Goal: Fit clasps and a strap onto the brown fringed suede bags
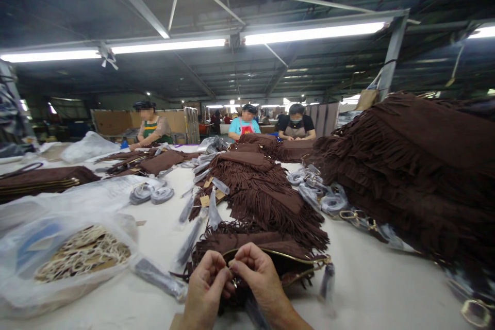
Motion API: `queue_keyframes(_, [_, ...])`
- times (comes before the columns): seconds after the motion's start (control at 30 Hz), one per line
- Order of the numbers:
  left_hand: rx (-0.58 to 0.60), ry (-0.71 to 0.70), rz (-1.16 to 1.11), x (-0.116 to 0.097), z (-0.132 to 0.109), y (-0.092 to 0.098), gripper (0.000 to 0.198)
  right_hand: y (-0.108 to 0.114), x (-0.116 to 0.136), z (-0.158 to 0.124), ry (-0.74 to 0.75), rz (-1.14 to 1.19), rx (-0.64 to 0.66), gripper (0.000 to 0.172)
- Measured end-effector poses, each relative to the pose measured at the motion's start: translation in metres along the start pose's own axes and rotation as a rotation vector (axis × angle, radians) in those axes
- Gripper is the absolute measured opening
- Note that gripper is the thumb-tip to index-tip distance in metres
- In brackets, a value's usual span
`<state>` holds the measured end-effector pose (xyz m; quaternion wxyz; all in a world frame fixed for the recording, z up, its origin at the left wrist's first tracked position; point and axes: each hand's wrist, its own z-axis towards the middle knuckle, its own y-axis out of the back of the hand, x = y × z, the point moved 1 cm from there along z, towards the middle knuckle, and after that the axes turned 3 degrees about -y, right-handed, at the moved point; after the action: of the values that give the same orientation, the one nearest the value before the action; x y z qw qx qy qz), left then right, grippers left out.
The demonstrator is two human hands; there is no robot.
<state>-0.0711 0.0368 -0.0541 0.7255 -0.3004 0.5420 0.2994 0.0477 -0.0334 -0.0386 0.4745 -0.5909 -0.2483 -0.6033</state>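
A brown fringed bag (266, 241) lies in front of me with its gold zipper (288, 254) partly open. My left hand (209, 284) is at the near left part of the opening, thumb and fingers pinched together. My right hand (258, 274) meets it there, also pinched. What they hold between the fingertips is too small to make out. Below the fingertips a small gold metal fitting (234, 282) shows. At the zipper's right end hangs a plastic-wrapped tassel (328, 281). The hands hide part of the bag's near side.
To the left, a clear plastic bag (19, 289) holds strung cardboard tags (87, 252). Beyond lie more fringed bags (266, 191) and wrapped straps (150, 193). A tall stack of brown fringed pieces (421, 160) rises at right. Several people sit across the table (371, 289).
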Motion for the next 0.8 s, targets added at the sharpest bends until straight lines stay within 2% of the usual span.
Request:
queue_keyframes(0.2, [0.009,0.000,0.008,0.000,0.001,0.001,0.029,0.000,0.000,-0.001,0.038,-0.066,-0.001,0.024])
queue_keyframes(0.5, [0.045,-0.010,0.064,0.006,-0.002,0.001,0.028,0.003,-0.006,-0.008,0.163,-0.308,0.046,0.019])
queue_keyframes(0.63, [0.063,-0.006,0.105,0.005,-0.001,0.002,0.027,0.002,0.007,-0.006,0.225,-0.449,0.082,0.015])
queue_keyframes(0.7, [0.077,-0.067,0.203,-0.002,-0.001,0.003,0.020,0.003,0.020,-0.007,0.277,-0.524,0.137,0.013])
queue_keyframes(0.8, [0.052,-0.295,0.492,-0.020,-0.002,0.010,0.010,0.011,0.031,-0.022,0.366,-0.780,0.198,0.020])
